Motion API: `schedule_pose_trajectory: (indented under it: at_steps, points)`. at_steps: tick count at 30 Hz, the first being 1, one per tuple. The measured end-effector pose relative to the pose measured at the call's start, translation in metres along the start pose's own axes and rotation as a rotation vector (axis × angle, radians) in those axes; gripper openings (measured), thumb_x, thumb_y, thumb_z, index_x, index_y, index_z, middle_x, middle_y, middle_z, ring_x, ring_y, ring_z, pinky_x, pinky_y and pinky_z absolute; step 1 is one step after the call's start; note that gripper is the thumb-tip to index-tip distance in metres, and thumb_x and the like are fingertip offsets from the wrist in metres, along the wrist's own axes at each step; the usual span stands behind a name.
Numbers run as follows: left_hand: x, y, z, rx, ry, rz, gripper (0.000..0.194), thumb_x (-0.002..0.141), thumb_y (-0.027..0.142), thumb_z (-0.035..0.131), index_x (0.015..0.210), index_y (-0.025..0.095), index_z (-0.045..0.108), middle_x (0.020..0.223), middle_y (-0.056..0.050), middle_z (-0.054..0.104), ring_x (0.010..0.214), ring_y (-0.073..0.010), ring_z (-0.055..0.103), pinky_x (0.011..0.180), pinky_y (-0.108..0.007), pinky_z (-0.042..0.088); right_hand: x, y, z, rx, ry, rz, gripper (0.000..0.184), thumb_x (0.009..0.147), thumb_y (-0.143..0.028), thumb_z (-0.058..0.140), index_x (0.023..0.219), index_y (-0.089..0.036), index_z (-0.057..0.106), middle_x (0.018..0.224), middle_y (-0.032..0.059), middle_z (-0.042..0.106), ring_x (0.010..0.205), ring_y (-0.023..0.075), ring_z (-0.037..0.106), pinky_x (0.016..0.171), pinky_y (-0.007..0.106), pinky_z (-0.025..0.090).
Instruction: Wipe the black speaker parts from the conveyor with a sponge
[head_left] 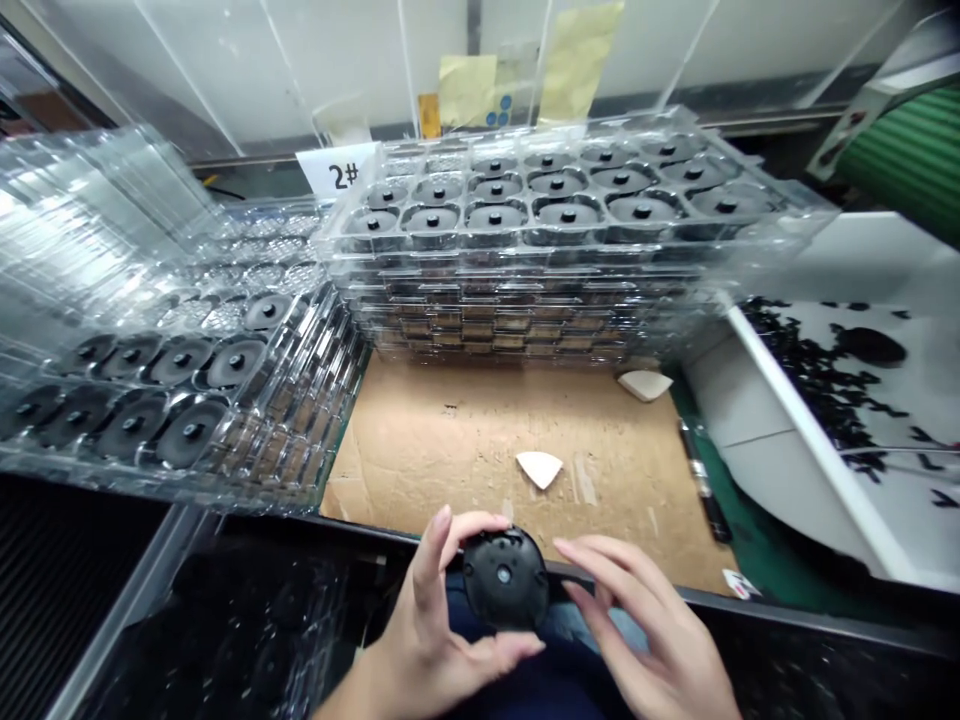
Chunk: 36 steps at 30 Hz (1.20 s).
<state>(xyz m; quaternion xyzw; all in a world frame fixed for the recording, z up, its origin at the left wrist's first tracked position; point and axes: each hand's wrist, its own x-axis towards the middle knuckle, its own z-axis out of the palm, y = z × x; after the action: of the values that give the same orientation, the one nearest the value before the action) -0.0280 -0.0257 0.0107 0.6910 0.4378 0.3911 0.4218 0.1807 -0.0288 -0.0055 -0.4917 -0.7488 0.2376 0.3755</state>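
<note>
One round, black, plastic-looking part (507, 582) was held above the dark blue clothing (570, 672), by the near edge of the flat brown cardboard sheet (442, 430). It was pinched at the rim by the left hand (431, 625), with the thumb set along the lower edge and the fingers curled against the upper left, so that the face and its small pale centre were left uncovered. Nothing was seen to be gripped by the right hand (652, 625); its fingers were extended and loosely gathered, the tips just beside the part's right edge and seemingly not touching it.

The rim-only hold was judged sound, since a clear view of the face was given by it. Light, even pressure was called for, as a curved edge could be slipped from too hard a squeeze. For any turning, the free edge was best steadied by the right fingertips before the left pinch was eased. A drop would have been better risked over the cardboard, clear of the white, wedge-shaped block (539, 468).
</note>
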Motion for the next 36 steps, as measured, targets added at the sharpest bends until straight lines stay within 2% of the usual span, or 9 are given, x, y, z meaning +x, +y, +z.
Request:
schedule_pose_trajectory:
  at_steps: [5, 7, 9, 11, 13, 19, 26, 32, 36]
  points:
    - [-0.002, 0.001, 0.001, -0.122, 0.024, -0.09, 0.103, 0.067, 0.015, 0.074, 0.138, 0.045, 0.006, 0.126, -0.005, 0.054, 0.116, -0.0229, 0.051, 0.102, -0.039, 0.036, 0.021, -0.006, -0.012, -0.066, -0.189, -0.236, 0.036, 0.088, -0.024, 0.053, 0.124, -0.026, 0.053, 0.097, 0.0061, 0.063, 0.079, 0.0147, 0.058, 0.067, 0.026, 0.049]
    - [-0.002, 0.001, 0.005, -0.33, 0.053, -0.27, 0.074, 0.067, 0.028, 0.074, 0.132, 0.032, 0.039, 0.117, -0.007, 0.062, 0.106, -0.0232, 0.058, 0.094, -0.035, 0.043, 0.024, -0.009, -0.008, 0.035, -0.149, -0.186, 0.023, 0.09, -0.029, 0.05, 0.108, -0.023, 0.063, 0.082, 0.0036, 0.063, 0.068, 0.0137, 0.055, 0.06, 0.025, 0.046]
    - [-0.001, 0.0, 0.009, -0.554, 0.082, -0.481, 0.039, 0.07, 0.044, 0.068, 0.098, 0.016, 0.065, 0.086, -0.009, 0.07, 0.075, -0.019, 0.065, 0.07, -0.027, 0.05, 0.022, -0.015, 0.0, 0.226, -0.098, 0.011, 0.021, 0.09, -0.03, 0.048, 0.083, -0.02, 0.066, 0.065, 0.0006, 0.059, 0.059, 0.0125, 0.052, 0.055, 0.024, 0.042]
    - [0.0, -0.002, 0.013, -0.661, 0.109, -0.607, 0.039, 0.075, 0.05, 0.06, 0.069, 0.012, 0.065, 0.057, -0.005, 0.065, 0.05, -0.013, 0.058, 0.048, -0.022, 0.044, 0.018, -0.02, 0.008, 0.408, -0.076, 0.257, 0.031, 0.09, -0.034, 0.047, 0.066, -0.018, 0.06, 0.057, -0.0004, 0.054, 0.054, 0.0118, 0.051, 0.053, 0.022, 0.04]
    - [0.001, -0.003, 0.015, -0.653, 0.132, -0.624, 0.039, 0.077, 0.049, 0.058, 0.063, 0.012, 0.062, 0.049, -0.003, 0.062, 0.045, -0.0115, 0.055, 0.045, -0.021, 0.04, 0.014, -0.024, 0.014, 0.516, -0.091, 0.407, 0.04, 0.092, -0.04, 0.041, 0.062, -0.017, 0.056, 0.057, 0.0007, 0.055, 0.054, 0.0121, 0.053, 0.052, 0.022, 0.041]
    - [0.004, -0.003, 0.015, -0.639, 0.139, -0.615, 0.039, 0.075, 0.049, 0.061, 0.062, 0.013, 0.064, 0.049, -0.004, 0.062, 0.049, -0.015, 0.057, 0.048, -0.023, 0.04, 0.014, -0.023, 0.014, 0.651, -0.155, 0.518, 0.049, 0.091, -0.051, 0.035, 0.062, -0.017, 0.056, 0.055, 0.0014, 0.054, 0.05, 0.0121, 0.05, 0.048, 0.022, 0.042]
    - [0.005, -0.001, 0.018, -0.693, 0.114, -0.597, 0.033, 0.076, 0.044, 0.062, 0.065, 0.013, 0.064, 0.058, -0.004, 0.067, 0.055, -0.0132, 0.059, 0.052, -0.021, 0.041, 0.013, -0.017, 0.016, 0.801, -0.179, 0.48, 0.039, 0.089, -0.05, 0.042, 0.085, -0.018, 0.065, 0.06, 0.0006, 0.058, 0.053, 0.0122, 0.052, 0.047, 0.021, 0.041]
    - [0.012, -0.004, 0.014, -0.947, -0.163, -0.736, 0.065, 0.074, 0.072, 0.038, 0.09, 0.012, 0.059, 0.07, -0.012, 0.071, 0.058, -0.0204, 0.068, 0.05, -0.026, 0.049, 0.028, -0.015, -0.001, 0.566, -0.32, 0.409, 0.042, 0.092, -0.044, 0.038, 0.066, -0.016, 0.055, 0.056, -0.001, 0.052, 0.052, 0.0103, 0.049, 0.05, 0.021, 0.039]
    - [0.018, -0.011, 0.005, -1.175, -0.403, -0.846, 0.062, 0.072, 0.066, 0.051, 0.103, 0.013, 0.059, 0.086, -0.015, 0.072, 0.061, -0.0202, 0.07, 0.052, -0.025, 0.053, 0.047, -0.018, -0.005, 0.454, -0.537, 0.234, 0.044, 0.096, -0.04, 0.033, 0.062, -0.017, 0.051, 0.051, -0.0039, 0.054, 0.05, 0.008, 0.053, 0.052, 0.018, 0.042]
